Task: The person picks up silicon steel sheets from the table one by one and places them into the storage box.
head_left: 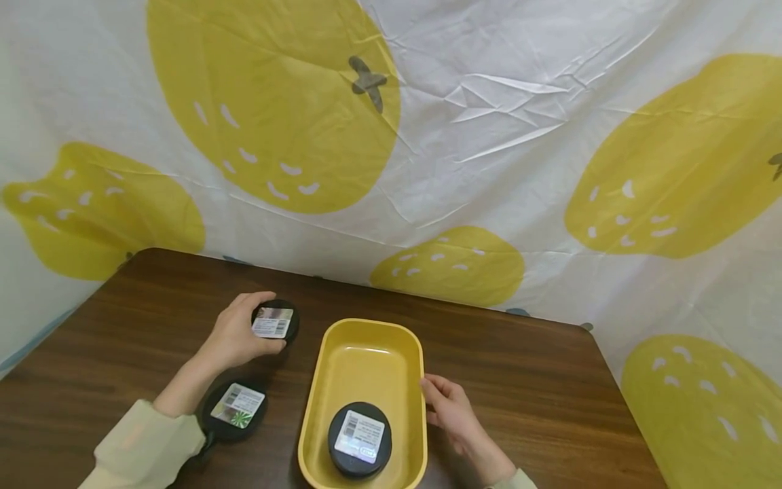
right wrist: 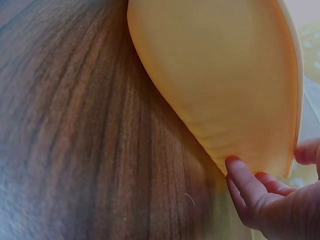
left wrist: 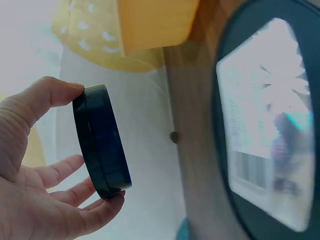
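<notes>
My left hand [head_left: 235, 333] grips a round black container [head_left: 275, 322] by its edge, thumb on one side and fingers on the other. It has a white barcode label on its face, and a seam runs round its side in the left wrist view. Another round black container [head_left: 235, 411] with a label shows beside the left forearm. At the yellow tray [head_left: 366, 370], my right hand [head_left: 452, 411] holds the right side, its thumb at the rim and fingertips against the outer wall. A third labelled black container [head_left: 360, 441] sits inside the tray's near end.
All this is on a dark brown wooden table [head_left: 537, 387]. Behind it hangs a white cloth [head_left: 519, 156] with large yellow lemons, meeting the table's back edge. A small dark piece sits by the sleeve [head_left: 146, 441] at the left wrist.
</notes>
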Available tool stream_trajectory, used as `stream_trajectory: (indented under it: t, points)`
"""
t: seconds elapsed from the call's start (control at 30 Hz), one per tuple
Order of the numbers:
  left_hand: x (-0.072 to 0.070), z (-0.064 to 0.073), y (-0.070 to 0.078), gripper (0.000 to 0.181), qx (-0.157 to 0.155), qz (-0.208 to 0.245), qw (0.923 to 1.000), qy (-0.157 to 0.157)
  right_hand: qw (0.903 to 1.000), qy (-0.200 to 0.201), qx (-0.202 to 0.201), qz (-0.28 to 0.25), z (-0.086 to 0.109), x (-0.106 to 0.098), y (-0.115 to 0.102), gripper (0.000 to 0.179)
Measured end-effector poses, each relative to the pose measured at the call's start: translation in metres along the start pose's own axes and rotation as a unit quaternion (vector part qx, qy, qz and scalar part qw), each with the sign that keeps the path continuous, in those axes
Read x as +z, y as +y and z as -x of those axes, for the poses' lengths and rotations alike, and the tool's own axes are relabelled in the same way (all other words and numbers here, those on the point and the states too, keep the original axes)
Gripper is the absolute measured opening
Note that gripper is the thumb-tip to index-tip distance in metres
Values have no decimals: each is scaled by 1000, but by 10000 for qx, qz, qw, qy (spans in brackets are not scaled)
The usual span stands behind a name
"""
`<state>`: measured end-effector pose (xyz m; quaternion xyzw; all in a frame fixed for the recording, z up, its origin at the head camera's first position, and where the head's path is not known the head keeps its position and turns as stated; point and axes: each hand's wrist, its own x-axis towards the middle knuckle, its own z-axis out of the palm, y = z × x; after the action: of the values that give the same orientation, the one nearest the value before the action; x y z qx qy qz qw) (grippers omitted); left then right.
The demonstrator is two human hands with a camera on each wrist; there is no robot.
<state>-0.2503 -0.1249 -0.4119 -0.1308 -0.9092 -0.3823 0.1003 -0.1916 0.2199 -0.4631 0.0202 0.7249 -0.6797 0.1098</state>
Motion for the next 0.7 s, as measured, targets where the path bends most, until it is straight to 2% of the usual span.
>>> stream_trajectory:
  t: [0.33, 0.7]
  points:
    - [-7, -11, 31, 74, 425, 43, 9990, -148, 9999, -16, -32, -102, 1, 0, 1, 45]
    - [-8, -15, 43, 76, 409, 39, 9987, -304, 10000, 41, 35, -13, -1, -1, -2, 44]
